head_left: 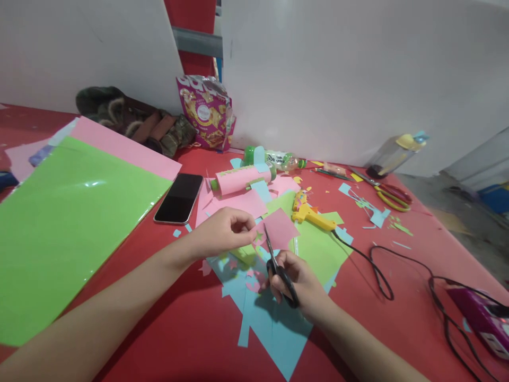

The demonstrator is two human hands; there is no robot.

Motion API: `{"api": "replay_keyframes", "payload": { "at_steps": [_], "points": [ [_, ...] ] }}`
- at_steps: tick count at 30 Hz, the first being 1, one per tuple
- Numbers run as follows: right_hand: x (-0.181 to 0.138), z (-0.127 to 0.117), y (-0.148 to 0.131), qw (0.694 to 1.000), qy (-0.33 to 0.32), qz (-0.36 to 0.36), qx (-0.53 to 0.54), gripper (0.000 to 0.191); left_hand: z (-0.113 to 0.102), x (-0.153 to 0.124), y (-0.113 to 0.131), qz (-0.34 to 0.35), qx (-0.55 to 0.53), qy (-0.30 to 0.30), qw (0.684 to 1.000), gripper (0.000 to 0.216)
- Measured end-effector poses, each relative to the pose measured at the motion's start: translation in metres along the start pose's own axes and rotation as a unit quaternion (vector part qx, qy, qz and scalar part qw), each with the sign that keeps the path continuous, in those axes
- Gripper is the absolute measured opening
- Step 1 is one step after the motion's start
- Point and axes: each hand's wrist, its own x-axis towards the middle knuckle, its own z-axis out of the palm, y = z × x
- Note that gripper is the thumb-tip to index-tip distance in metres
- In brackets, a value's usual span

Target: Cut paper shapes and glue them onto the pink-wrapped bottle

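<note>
My left hand (222, 231) is closed in a pinch on the edge of a pink paper piece (280, 229), held just above the table. My right hand (296, 278) grips black-handled scissors (278, 268); their blades point up into the left edge of that pink piece. Under both hands lie light blue paper offcuts (270, 323) and a green sheet (320, 249). A yellow glue gun (312, 214) rests just beyond the pink piece.
A large green sheet (67, 223) over pink paper covers the left of the red table. A black phone (180, 197), a pink-wrapped bottle (240, 179), a snack bag (207, 111), yellow-red scissors (392, 195), a black cord (397, 276) and a purple power strip (483, 318) lie around.
</note>
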Motion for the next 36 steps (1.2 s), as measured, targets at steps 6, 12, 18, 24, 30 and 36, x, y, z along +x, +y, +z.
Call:
{"api": "replay_keyframes", "payload": {
  "at_steps": [6,12,18,24,30,36],
  "points": [
    [-0.0005,0.0008,-0.0013,1.000,0.007,0.001,-0.007,0.045,-0.0025,0.0004,0.0020,-0.018,0.009,0.017,1.000,0.019],
    [-0.0003,0.0003,-0.0007,0.999,0.029,0.005,-0.012,0.044,-0.0039,0.0006,0.0015,-0.011,0.002,0.031,0.999,0.020],
    [0.0002,0.0023,-0.0020,1.000,0.004,0.001,0.003,0.046,-0.0032,-0.0005,0.0032,-0.010,0.029,0.006,1.000,0.019],
    [-0.0010,0.0025,-0.0048,0.999,-0.013,-0.002,-0.046,0.044,-0.0005,-0.0004,0.0006,0.003,0.061,-0.012,0.998,0.018],
    [0.0002,0.0019,-0.0031,0.999,-0.008,-0.018,-0.050,0.044,0.0006,0.0005,-0.0004,0.012,0.071,-0.011,0.997,0.022],
    [0.0000,0.0018,-0.0032,0.999,-0.006,-0.023,-0.047,0.043,-0.0003,0.0010,-0.0011,0.010,0.074,-0.006,0.997,0.017]
  ]
}}
